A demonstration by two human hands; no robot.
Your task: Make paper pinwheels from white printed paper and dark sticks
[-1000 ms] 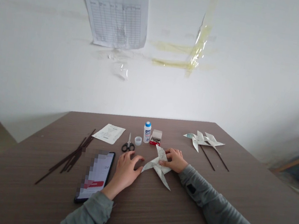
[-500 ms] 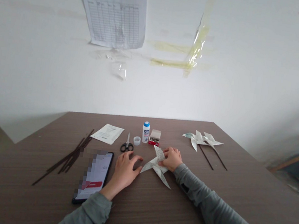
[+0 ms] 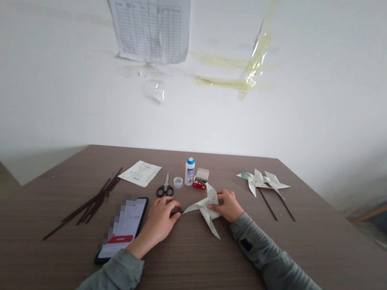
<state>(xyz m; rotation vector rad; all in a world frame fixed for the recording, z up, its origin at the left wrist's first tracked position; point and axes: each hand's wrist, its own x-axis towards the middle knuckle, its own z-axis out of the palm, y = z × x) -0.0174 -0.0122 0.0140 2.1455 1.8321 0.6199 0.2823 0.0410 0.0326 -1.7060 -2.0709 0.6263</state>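
Grey sleeves [image 3: 290, 278] run in from the near side, the left one just beside a phone [image 3: 131, 227]. The white paper pinwheel [image 3: 202, 206] is near the middle of the surface [image 3: 175, 277], its vanes spread about evenly: the nearest points toward the person and slightly right, one points left, another away toward a red box [image 3: 200, 179]. The right hand [image 3: 230, 205] comes in from the right, its fingers closed on the paper, thumb beside the hub. The left hand [image 3: 161, 219] lies palm down, fingers curled, thumb and forefinger close together; whether they hold the thin dark sliver there cannot be told. The pinwheel sits between both hands, its left tip just beside the left fingers. Farther off are scissors [image 3: 165, 189], a small cup [image 3: 177, 182], a blue-capped bottle [image 3: 189, 172] and two stick-mounted pinwheels [image 3: 256, 178].
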